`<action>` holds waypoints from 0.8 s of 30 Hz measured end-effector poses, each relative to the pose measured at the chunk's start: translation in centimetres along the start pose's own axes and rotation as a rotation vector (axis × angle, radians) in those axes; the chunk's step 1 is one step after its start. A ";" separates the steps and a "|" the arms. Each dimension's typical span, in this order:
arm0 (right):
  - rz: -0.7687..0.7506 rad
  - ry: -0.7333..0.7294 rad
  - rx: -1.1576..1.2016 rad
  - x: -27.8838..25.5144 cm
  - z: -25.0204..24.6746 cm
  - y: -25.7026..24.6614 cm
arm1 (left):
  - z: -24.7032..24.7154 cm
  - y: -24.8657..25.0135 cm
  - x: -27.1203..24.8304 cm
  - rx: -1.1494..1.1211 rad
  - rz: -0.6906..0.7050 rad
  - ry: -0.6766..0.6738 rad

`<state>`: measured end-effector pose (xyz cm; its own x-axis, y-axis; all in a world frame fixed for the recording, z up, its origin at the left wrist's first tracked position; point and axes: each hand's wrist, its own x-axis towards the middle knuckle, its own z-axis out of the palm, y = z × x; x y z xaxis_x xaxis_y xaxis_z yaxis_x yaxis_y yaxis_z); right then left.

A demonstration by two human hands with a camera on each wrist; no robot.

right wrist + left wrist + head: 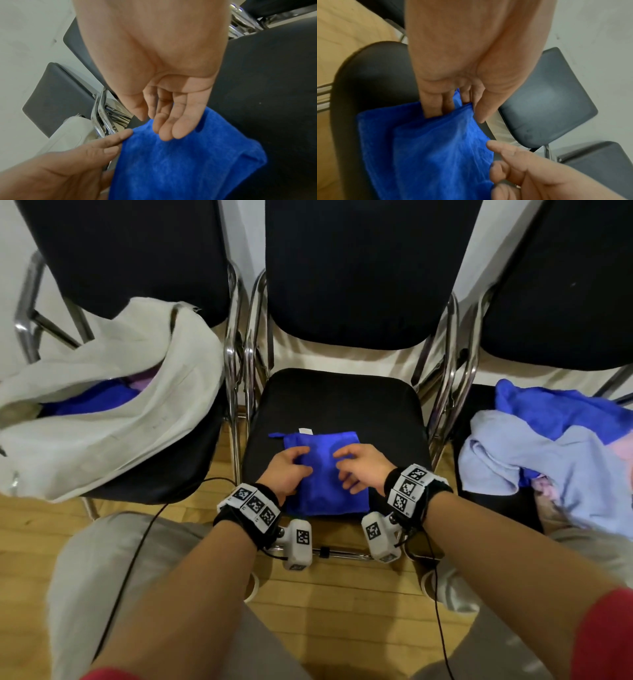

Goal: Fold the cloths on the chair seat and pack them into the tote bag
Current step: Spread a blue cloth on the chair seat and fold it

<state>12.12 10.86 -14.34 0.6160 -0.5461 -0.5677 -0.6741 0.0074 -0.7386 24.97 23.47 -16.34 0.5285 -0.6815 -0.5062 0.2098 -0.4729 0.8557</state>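
Note:
A folded blue cloth (325, 494) (428, 155) (180, 162) lies on the middle chair's black seat (342, 402). My left hand (297, 464) (457, 112) is at the cloth's left side, its fingers (435, 108) tucked under the top layer and its thumb against the edge, pinching that layer. My right hand (346, 470) (164, 129) hangs over the cloth's middle with loosely bent fingers whose tips barely meet the fabric and hold nothing. The cream tote bag (137, 405) lies open on the left chair, with blue and purple cloth inside.
On the right chair sits a loose pile of cloths (548, 450) in blue, pale lavender and pink. Chrome chair frames (239, 378) stand between the seats. Wooden floor (308, 594) and my knees are below the seat's front edge.

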 end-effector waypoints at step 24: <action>-0.386 -0.041 -0.581 -1.7 -0.3 3.3 | -1.2 -1.2 -0.3 0.813 0.160 0.217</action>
<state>8.73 11.61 -15.71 0.8623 -0.3876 -0.3259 -0.5060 -0.6358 -0.5829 25.52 24.93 -17.05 0.6643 -0.6917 -0.2835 -0.4924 -0.6902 0.5302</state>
